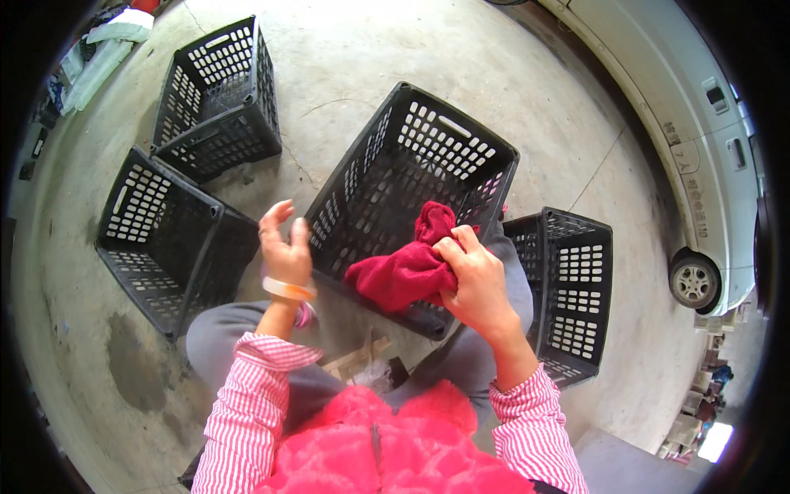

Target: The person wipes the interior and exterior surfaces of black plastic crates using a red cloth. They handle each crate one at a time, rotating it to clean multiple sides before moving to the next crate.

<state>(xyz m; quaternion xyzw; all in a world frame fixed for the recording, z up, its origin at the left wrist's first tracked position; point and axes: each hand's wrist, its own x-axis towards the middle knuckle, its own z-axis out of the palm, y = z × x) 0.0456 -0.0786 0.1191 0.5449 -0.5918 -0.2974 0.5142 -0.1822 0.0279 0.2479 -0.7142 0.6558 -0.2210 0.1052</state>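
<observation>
In my right hand [477,280] is a bunched dark red cloth [399,276], its fingers closed round one side. The cloth hangs over the near end of a large black slatted plastic crate [329,222] in front of me. Whether it is a garment or a rag I cannot tell. My left hand [285,247] is raised beside the crate's left wall, with its fingers apart and nothing in them. A pale band circles the left wrist. The inside of the crate shows its dark slatted floor.
Two more black crates stand at left, one farther [218,136] and one nearer [160,247]. Another crate [576,288] is at my right. A light-coloured van [708,156] is parked on the far right. Between my legs lies a wooden piece [355,360] on the concrete floor [346,49].
</observation>
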